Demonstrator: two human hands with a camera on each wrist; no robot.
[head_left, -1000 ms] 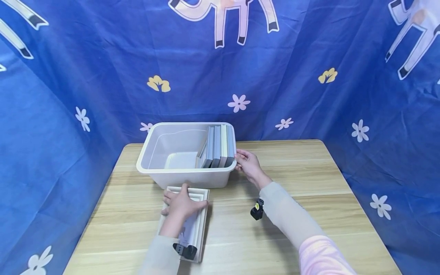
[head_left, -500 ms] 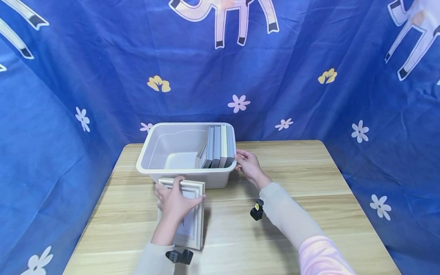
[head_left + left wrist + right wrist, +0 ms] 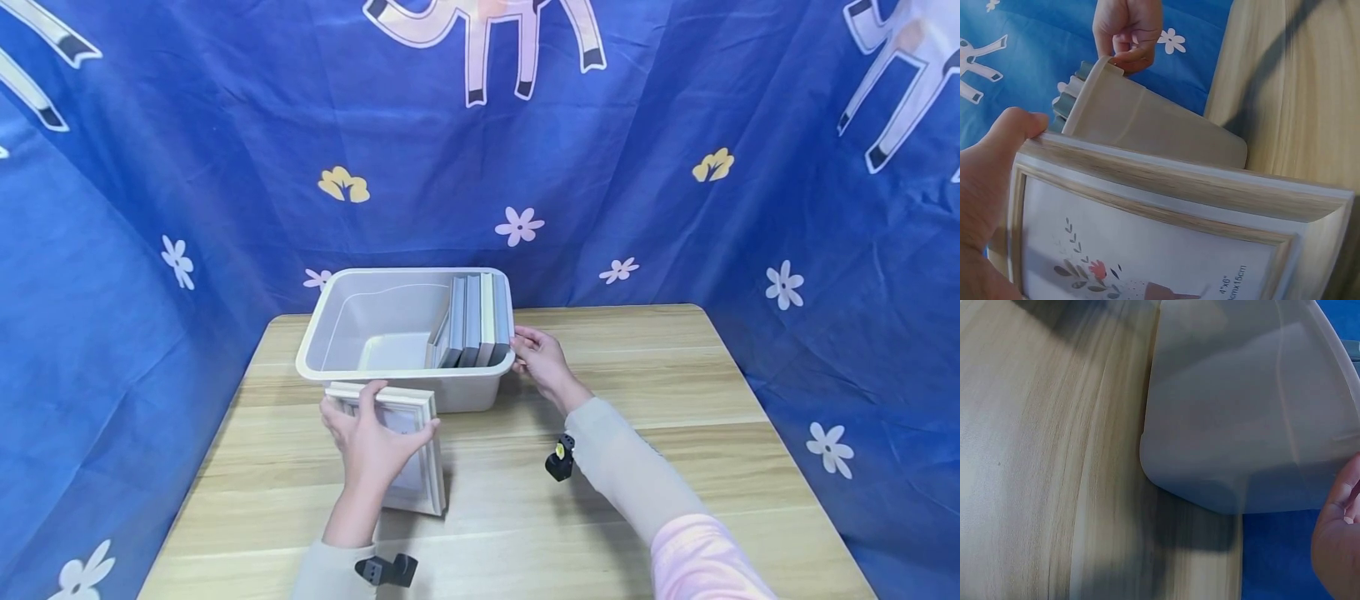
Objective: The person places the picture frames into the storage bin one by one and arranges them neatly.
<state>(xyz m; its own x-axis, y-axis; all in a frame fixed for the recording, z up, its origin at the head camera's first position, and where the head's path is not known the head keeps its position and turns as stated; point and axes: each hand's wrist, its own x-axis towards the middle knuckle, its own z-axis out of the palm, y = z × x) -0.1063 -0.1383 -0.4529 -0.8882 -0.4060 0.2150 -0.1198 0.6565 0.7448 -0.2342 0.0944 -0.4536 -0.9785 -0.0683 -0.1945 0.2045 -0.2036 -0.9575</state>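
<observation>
My left hand (image 3: 369, 442) grips a pale picture frame (image 3: 411, 479) by its top edge, holding it tilted up in front of the bin. The left wrist view shows the picture frame's (image 3: 1166, 162) wood-toned moulding and a print of leaves and a red flower, marked 4"x6". At the right end of the light grey plastic bin (image 3: 450, 392), my right hand (image 3: 546, 367) holds the rim with curled fingers. Several thin blue-grey and cream slabs (image 3: 472, 321) stand side by side in the bin's right part; whether they are books or frames I cannot tell.
The bin stands toward the back of a wooden table (image 3: 637, 400). Its left part shows bare floor. A blue patterned curtain (image 3: 480, 167) hangs behind the table and on both sides. Each wrist wears a small black camera (image 3: 559, 458).
My left hand has raised the picture frame from lying flat to tilted up, shifting it slightly left and toward the bin. My right hand has stayed at the rim.
</observation>
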